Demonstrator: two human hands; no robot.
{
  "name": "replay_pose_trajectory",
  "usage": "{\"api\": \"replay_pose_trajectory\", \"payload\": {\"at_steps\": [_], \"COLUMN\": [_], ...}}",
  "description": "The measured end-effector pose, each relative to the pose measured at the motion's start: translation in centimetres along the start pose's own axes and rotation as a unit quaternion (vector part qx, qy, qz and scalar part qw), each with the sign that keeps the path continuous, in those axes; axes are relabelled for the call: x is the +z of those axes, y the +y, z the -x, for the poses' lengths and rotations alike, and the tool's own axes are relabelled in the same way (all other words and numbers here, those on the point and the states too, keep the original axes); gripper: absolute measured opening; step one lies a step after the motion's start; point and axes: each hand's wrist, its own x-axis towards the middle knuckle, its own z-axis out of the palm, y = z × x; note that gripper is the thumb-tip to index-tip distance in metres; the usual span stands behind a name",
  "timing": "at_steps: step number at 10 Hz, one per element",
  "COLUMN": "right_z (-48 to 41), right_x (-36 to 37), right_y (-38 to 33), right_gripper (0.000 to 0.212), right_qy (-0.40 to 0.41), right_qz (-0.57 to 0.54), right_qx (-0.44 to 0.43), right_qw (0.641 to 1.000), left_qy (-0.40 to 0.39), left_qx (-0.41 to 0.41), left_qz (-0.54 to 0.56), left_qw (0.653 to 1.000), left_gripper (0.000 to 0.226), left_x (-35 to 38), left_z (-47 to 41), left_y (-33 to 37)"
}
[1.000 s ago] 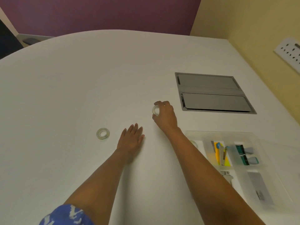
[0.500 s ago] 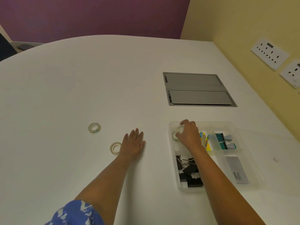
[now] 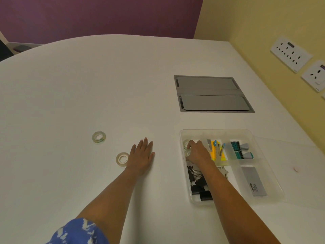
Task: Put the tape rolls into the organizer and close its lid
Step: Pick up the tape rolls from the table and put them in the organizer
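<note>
A clear plastic organizer (image 3: pixel 216 132) sits on the white table to my right. My right hand (image 3: pixel 197 153) reaches into its far-left compartment, fingers curled on a clear tape roll (image 3: pixel 188 153); a second clear roll (image 3: pixel 185 143) lies just beyond it in the same compartment. The transparent lid (image 3: pixel 299 182) lies open, flat on the table to the right of the organizer. Two rolls remain on the table: a greenish clear one (image 3: pixel 98 137) and a white-cored one (image 3: pixel 122 159). My left hand (image 3: pixel 142 154) rests flat, palm down, right beside the white-cored roll.
Other compartments hold black binder clips (image 3: pixel 198 187), sticky flags (image 3: pixel 217 150), teal markers (image 3: pixel 241 150) and a grey card (image 3: pixel 254 182). A grey cable hatch (image 3: pixel 213 94) is set into the table beyond the organizer. Wall sockets (image 3: pixel 291 56) are on the yellow wall to the right.
My right hand carried a tape roll from the table's middle to the organizer and lowered it into the far-left compartment. My left hand stayed flat on the table.
</note>
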Motion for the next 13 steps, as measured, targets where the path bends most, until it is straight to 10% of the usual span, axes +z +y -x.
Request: {"api": "replay_pose_trajectory", "payload": {"at_steps": [6,9,13], "right_z": [-0.5,-0.4,-0.1], "right_x": [-1.0,-2.8,5.5], "right_y": [-0.2,-7.6,-15.9], "right_gripper": [0.043,0.026,0.057], "right_qy": [-0.029,0.162,-0.048], "right_qz": [0.004,-0.121,0.003], "right_qx": [-0.007,-0.090,-0.172], "right_qw": [1.000,0.975,0.984], "left_qy": [-0.002,0.046,0.085], "left_qx": [-0.001,-0.010,-0.066], "left_qz": [0.004,-0.019,-0.010], "left_qw": [1.000,0.999,0.994], "left_gripper": [0.053,0.052,0.049], "left_x": [0.0,-1.9,-3.4], "left_z": [-0.1,-1.2,0.5], "left_y": [-0.1,-1.7,-7.8]}}
